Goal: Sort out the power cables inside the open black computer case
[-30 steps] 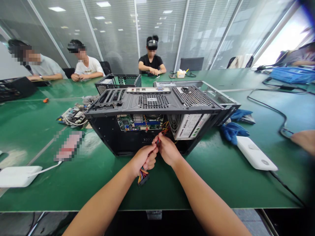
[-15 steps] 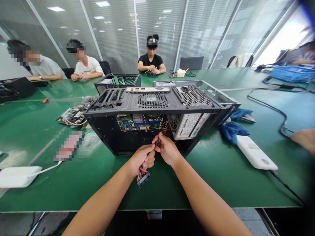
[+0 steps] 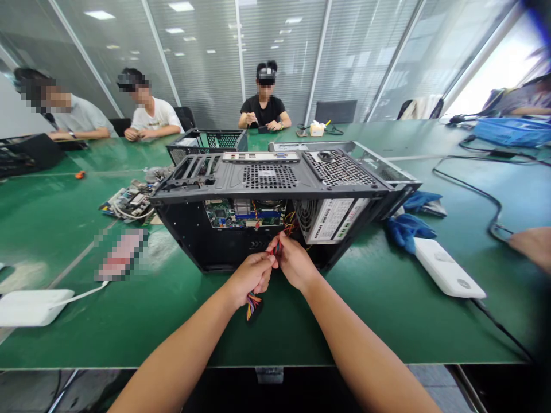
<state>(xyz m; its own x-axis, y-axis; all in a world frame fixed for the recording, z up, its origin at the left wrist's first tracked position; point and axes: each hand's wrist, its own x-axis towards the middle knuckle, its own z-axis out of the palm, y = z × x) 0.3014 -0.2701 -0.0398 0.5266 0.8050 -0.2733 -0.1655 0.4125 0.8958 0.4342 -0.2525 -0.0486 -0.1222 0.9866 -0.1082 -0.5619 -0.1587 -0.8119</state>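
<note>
A black computer case lies open on its side on the green table, with a motherboard and a power supply showing inside. My left hand is closed round a bundle of coloured wires; their black connector hangs below the fist. My right hand is closed too, pinching the same wires just in front of the case opening. The two hands touch each other.
Blue gloves and a white device lie to the right, another white device to the left. A loose circuit board and a second case lie behind. Three people sit at the far side. A stranger's hand rests at right.
My left fist has turned slightly, so the hanging connector has swung and now shows less below it. The person in black has lifted a hand. The case has not moved.
</note>
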